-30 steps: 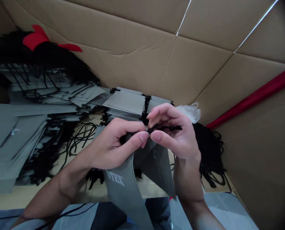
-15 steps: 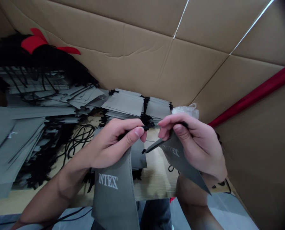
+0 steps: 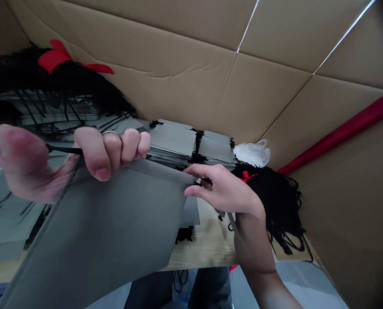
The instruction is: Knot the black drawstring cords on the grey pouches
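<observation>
A grey fabric drawstring bag (image 3: 120,223) stretches across the front of my view, its plain side facing me. My left hand (image 3: 110,150), wearing a ring, is closed on the bag's top edge, with its fingers curled over and its thumb stuck out. A short black cord (image 3: 64,149) runs between that thumb and the fingers. My right hand (image 3: 226,186) is at the bag's far upper corner, with thumb and forefinger around the corner and a bit of dark cord. Below the right wrist shows a narrow grey strip (image 3: 232,224), probably part of another bag.
Stacks of grey bags (image 3: 172,137) with black cord ends stand along the cardboard wall (image 3: 178,56). Black cord bundles lie at left (image 3: 91,81) and right (image 3: 275,201), with red ties. A clear plastic bag (image 3: 252,152) sits behind. The wooden table (image 3: 207,253) ends before my legs.
My left hand has moved left and nearer the camera, swinging its bag round so the INTEX print no longer shows. My right hand has shifted left to that bag's corner.
</observation>
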`<state>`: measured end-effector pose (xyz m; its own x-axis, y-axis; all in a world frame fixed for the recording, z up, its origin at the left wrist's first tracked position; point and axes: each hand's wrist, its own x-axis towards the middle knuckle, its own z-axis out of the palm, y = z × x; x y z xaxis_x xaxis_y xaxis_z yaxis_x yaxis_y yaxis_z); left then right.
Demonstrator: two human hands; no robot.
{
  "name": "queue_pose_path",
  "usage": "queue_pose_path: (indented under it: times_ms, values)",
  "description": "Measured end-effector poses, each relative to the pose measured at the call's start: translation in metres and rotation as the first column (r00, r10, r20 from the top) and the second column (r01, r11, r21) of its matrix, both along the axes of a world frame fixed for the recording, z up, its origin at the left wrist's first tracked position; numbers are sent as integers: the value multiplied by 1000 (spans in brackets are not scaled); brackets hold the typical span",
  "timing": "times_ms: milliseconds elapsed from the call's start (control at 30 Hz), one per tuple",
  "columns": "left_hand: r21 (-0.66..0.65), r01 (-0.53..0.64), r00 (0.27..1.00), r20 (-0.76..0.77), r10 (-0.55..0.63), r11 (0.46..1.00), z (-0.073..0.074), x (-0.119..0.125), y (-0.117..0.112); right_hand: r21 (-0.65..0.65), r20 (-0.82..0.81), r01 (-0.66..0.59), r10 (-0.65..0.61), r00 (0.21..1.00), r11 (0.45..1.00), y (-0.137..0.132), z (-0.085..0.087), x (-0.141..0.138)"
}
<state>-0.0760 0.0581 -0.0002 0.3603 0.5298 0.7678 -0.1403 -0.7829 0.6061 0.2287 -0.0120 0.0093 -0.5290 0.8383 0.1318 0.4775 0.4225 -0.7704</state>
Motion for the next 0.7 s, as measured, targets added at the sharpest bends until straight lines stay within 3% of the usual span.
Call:
queue_pose_path:
  times_ms: [67,133,167,233,300,333,367,467,533,700]
  values:
    - [55,162,969,178,-169,985,6,5,-4,7,-78,-2,3,997,1000,2,1,4]
    - [-33,201,978,59,-198,979,13,15,-12,87,-201,138,-118,972,987,3,3,13]
    - [32,165,985,36,-166,986,15,20,-15,143,-249,228,-188,950,963,3,4,17]
    - [173,-99,992,-60,111,980,16,32,-20,251,-308,368,-286,907,895,2,4,24]
    - [320,-343,893,-180,412,883,12,44,-25,333,-297,428,-338,893,840,0,3,25]
    - [367,-392,839,-232,491,843,9,50,-28,357,-283,426,-338,898,831,-2,2,23]
    - [383,-384,821,-276,501,840,6,56,-32,371,-267,408,-324,907,835,-3,1,20]
    - [268,-233,872,-369,323,935,-1,71,-44,354,-247,335,-258,934,873,-9,-1,10]
    - [197,-185,891,-379,249,963,-2,75,-48,326,-291,338,-247,924,883,-12,-2,6]
    - [167,-227,892,-359,274,959,3,71,-51,341,-364,359,-230,903,869,-20,1,10]
